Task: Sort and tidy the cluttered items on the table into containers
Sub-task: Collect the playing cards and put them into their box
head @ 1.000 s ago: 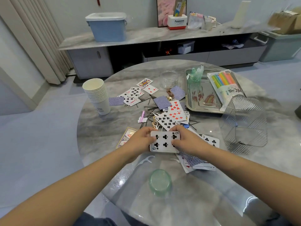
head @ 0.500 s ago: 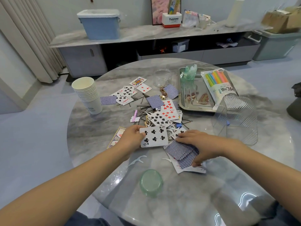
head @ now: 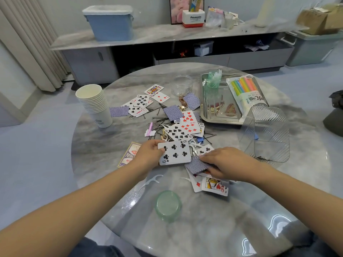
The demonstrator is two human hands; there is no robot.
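Observation:
My left hand (head: 148, 154) grips a small stack of playing cards (head: 175, 153) with the six of clubs face up. Just to its right, my right hand (head: 228, 162) pinches a few blue-backed cards (head: 196, 165) and lifts them off the round marble table (head: 111, 182). Under that hand lie face-up cards (head: 214, 187), one a queen of hearts. More loose cards (head: 182, 130), black hairpins (head: 159, 119) and white floss picks (head: 154, 179) are scattered across the table's middle. The card box (head: 129, 154) lies beside my left wrist.
A stack of paper cups (head: 94, 104) stands at the left. At the right are a steel tray (head: 219, 118) with a straw pack (head: 246, 93), and a clear ribbed container (head: 267, 134). A clear jar (head: 182, 85) stands behind; a green cup (head: 168, 205) lies near me.
My right hand left the six-of-clubs stack, moved right onto the blue-backed cards and now lifts them, uncovering the queen of hearts. My left hand keeps the stack.

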